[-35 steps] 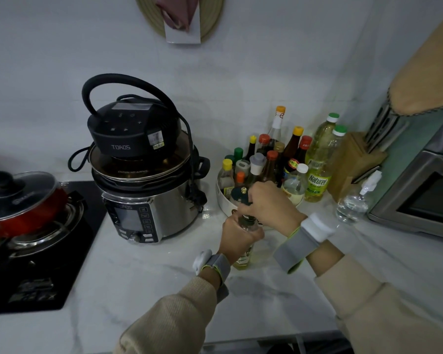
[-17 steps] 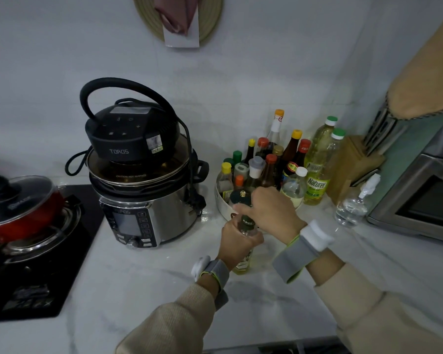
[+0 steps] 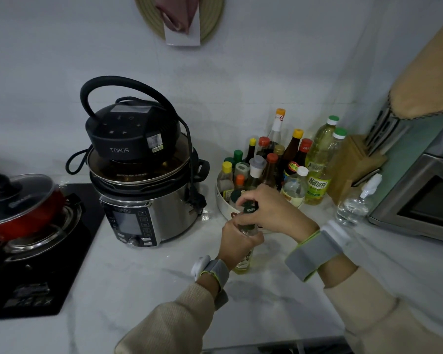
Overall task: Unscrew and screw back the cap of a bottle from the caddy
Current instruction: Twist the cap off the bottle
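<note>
From the head view, the bottle (image 3: 243, 261) stands upright on the white tabletop (image 3: 143, 272), just in front of the caddy (image 3: 221, 203) of sauce bottles; the left hand (image 3: 238, 242) is wrapped around its neck. The right hand (image 3: 274, 208) pinches the dark cap (image 3: 249, 208) from above, its grip closed on it; whether the cap is on the neck or lifted off cannot be told.

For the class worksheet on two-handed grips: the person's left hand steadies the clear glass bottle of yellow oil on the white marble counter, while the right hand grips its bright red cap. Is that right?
Not quite: the cap is dark green, not red, as the head view shows. The rest holds: the left hand steadies the clear glass bottle of yellow oil on the white marble counter, and the right hand grips the cap.
</note>
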The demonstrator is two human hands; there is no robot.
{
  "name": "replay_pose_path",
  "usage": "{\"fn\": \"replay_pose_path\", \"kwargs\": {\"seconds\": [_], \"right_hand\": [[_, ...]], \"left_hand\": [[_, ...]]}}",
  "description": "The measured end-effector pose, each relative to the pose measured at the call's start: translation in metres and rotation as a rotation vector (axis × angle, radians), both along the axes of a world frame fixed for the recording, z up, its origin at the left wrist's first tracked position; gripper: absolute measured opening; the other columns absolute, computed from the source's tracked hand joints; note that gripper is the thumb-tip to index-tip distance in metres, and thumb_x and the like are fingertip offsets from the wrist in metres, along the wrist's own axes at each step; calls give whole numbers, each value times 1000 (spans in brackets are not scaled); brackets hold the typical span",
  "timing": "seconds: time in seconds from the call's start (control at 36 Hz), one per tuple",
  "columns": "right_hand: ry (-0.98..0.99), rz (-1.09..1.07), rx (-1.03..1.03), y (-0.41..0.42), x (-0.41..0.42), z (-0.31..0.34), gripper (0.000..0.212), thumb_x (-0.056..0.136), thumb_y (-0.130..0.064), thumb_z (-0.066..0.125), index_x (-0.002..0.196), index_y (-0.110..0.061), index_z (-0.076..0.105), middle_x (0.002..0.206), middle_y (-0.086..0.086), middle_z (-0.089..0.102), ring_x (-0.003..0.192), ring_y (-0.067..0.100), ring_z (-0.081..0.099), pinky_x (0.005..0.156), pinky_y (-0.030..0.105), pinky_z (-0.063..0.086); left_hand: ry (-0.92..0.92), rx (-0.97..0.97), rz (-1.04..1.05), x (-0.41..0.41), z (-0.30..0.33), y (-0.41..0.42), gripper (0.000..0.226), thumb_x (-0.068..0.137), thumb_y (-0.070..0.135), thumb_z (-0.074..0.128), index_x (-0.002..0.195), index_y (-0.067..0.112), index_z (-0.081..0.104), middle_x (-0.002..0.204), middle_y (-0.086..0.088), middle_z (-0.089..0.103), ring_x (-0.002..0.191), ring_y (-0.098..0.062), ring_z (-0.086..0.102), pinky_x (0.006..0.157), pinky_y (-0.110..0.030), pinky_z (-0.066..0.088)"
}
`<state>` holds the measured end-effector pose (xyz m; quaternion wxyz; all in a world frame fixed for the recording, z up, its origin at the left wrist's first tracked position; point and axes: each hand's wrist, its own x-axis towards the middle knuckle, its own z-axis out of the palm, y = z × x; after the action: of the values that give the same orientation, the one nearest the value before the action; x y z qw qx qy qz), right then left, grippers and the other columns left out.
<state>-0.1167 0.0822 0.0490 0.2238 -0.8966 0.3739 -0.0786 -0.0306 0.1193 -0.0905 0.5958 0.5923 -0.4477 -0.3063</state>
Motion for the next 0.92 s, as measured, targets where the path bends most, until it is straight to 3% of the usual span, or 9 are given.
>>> {"fn": "replay_pose_path", "kwargs": {"seconds": [0.06,0.14,0.28,0.39,0.56,0.7,0.81,0.86,0.92], "right_hand": [[53,-98,-18,3,4,-6,54,77,-55,66,114,-17,58,102,5,44,97,25,50,80,34,45],[95,-226,-121,8,11,-13,52,81,-60,57,95,-9,56,92,8,57,87,28,58,71,37,48],[151,-190,-174,9,15,-8,33,82,-37,67,77,-8,52,78,8,54,70,25,55,48,30,33],[63,-101,-69,2,9,0,22,71,-22,75,86,-9,66,83,9,64,74,25,61,57,32,46],[46,1,51,-1,0,14,35,65,-2,77,94,-20,72,91,3,60,83,18,57,56,18,41],[46,-38,-2,4,3,10,57,70,-50,75,116,-21,58,104,5,45,95,22,50,76,33,43],[205,-200,-164,13,13,-3,51,81,-60,57,78,-9,52,75,3,53,75,24,53,60,31,41],[200,-223,-155,16,15,-7,47,88,-44,59,60,-14,36,61,-1,37,69,23,47,50,29,32],[211,-184,-176,13,17,-9,36,90,-25,57,62,-11,39,61,-1,34,72,25,47,53,30,33]], "left_hand": [[-15,19,-5,0,2,1,23,62,6,73,72,26,65,67,13,70,67,-5,64,61,-23,52],[-29,21,-19,1,2,2,41,64,-2,78,77,32,60,69,17,69,69,4,64,62,-10,49],[-15,7,-1,1,2,1,44,61,-2,80,83,31,61,83,10,68,77,2,64,68,-14,51],[6,-9,-14,0,0,1,26,60,13,71,83,23,66,79,-1,71,75,-18,66,69,-37,57],[14,8,-38,-1,7,3,27,61,7,67,64,31,55,55,14,57,54,-6,48,55,-23,43],[-17,-12,-13,-1,7,3,29,63,6,68,75,32,64,67,12,67,67,-7,62,61,-26,53],[-34,2,-14,1,4,2,41,64,-1,77,72,36,61,68,27,68,66,3,63,60,-15,49],[-32,0,-16,1,1,2,45,62,-1,80,79,36,61,74,29,69,72,4,64,64,-14,51],[-12,0,3,1,1,2,47,60,-3,80,82,35,63,75,25,70,74,3,64,67,-17,52]]}}
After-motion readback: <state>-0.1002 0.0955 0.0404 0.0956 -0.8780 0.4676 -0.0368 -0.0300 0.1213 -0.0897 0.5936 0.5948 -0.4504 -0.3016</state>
